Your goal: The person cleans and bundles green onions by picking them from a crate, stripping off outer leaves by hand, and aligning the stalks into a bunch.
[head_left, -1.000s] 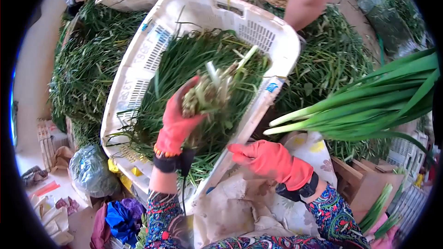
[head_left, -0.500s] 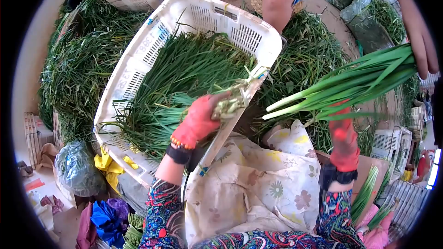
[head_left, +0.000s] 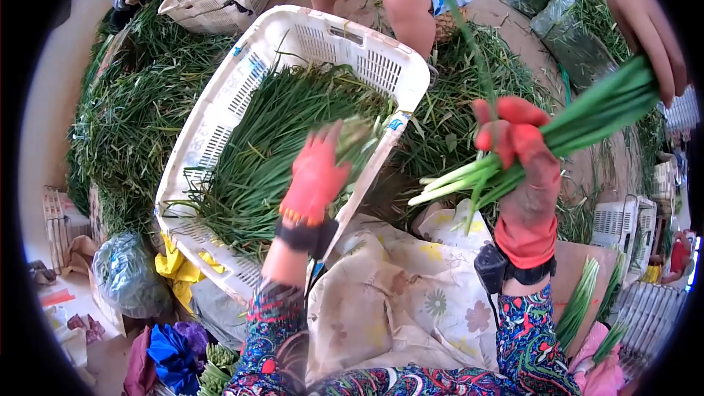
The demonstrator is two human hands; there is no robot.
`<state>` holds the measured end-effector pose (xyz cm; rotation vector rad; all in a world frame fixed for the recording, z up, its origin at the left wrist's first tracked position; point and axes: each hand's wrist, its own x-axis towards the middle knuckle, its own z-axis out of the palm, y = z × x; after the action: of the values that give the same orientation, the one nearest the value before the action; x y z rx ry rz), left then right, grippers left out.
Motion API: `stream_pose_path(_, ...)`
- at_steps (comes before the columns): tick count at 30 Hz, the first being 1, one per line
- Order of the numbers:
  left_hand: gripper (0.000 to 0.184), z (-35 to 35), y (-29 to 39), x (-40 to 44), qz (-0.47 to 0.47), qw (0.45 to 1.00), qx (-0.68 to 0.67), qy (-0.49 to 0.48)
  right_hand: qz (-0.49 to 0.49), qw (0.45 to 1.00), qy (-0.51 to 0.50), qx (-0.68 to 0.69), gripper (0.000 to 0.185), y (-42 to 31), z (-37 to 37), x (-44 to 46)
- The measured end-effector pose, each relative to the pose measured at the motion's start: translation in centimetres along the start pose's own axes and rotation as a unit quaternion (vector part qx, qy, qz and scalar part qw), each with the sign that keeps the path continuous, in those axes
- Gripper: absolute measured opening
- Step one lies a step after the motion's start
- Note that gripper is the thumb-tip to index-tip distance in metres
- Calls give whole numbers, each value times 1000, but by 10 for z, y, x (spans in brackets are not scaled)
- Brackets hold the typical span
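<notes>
My left hand [head_left: 317,176], in a red glove, is over the long green leaves [head_left: 286,125], which look like garlic chives, in a white plastic crate [head_left: 411,66]. Its fingers are apart and slightly smeared by motion. My right hand [head_left: 524,176], gloved in red too, is closed around a bunch of garlic chives [head_left: 598,114] with pale stem ends pointing left. One long leaf [head_left: 469,37] rises from between its thumb and fingers. Another person's hand [head_left: 649,37] is at the leafy end of this bunch.
A floral cloth [head_left: 403,293] covers my lap. Heaps of loose leaves [head_left: 132,132] lie around the crate. A person's bare knee [head_left: 411,11] is beyond it. A second crate [head_left: 227,0] stands at the back left. Small bunches [head_left: 579,304] lie on cardboard at the right.
My left hand has let go of the pale stem ends at the crate's side. My right hand has come up and left, closing around the bunch; a single leaf now stands upright.
</notes>
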<state>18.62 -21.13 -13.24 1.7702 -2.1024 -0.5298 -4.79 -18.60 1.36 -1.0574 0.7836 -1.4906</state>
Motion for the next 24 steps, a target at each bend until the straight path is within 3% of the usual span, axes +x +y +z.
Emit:
stream_pose_path(1, 42, -19, 11, -21, -49, 993, -89, -60, -31, 999, 16, 5, 31, -3, -6, -7)
stream_pose_path(2, 31, -39, 23, -42, -31, 979, -132, -149, -63, 998, 24, 2, 28, -5, -11, -14)
stream_pose_path(4, 36, -59, 45, -83, 44, 886, -315, -338, -135, 986, 60, 73, 22, -8, -4, -36)
stream_pose_path(5, 43, -68, 61, -96, 29, 805, -391, -445, -158, 979, 88, 91, 23, -9, 4, -48)
stream_pose_path(6, 58, -62, 76, -113, 23, 717, -498, -488, -181, 971, 115, 109, 23, -11, 10, -61)
stream_pose_path(8, 83, -51, 108, -139, 83, 703, -573, -413, -193, 969, 56, 142, 23, -6, 12, -88)
stream_pose_path(9, 85, -31, 121, -152, 69, 652, -676, -337, -161, 972, 62, 160, 23, -9, 17, -100)
stream_pose_path(10, 87, -13, 131, -163, 55, 587, -766, -256, -130, 973, 70, 175, 22, -13, 24, -113)
stream_pose_path(12, 86, -33, 161, -167, 3, 401, -900, -171, -108, 980, 69, 155, 20, -21, 30, -138)
stream_pose_path(15, 73, -60, 180, -172, -6, 360, -926, -109, -76, 990, 79, 85, 32, -30, 30, -170)
stream_pose_path(18, 55, -75, 195, -183, -70, 334, -936, -82, -87, 994, 6, 65, 34, -40, 22, -194)
stream_pose_path(20, 44, -70, 191, -189, -113, 319, -938, -68, -116, 992, -43, -38, 34, -42, 18, -213)
stream_pose_path(21, 32, -81, 193, -191, -101, 310, -944, -57, -7, 993, -48, -112, 31, -57, 15, -223)
stream_pose_path(22, 33, -82, 184, -189, -49, 305, -948, -79, -67, 908, -166, -379, 30, -68, -7, -230)
stream_pose_path(23, 33, -90, 176, -189, -32, 323, -940, -105, -184, 751, -244, -585, 32, -80, -29, -236)
stream_pose_path(24, 34, -99, 169, -189, -15, 340, -931, -130, -114, 743, -246, -612, 39, -78, -57, -252)
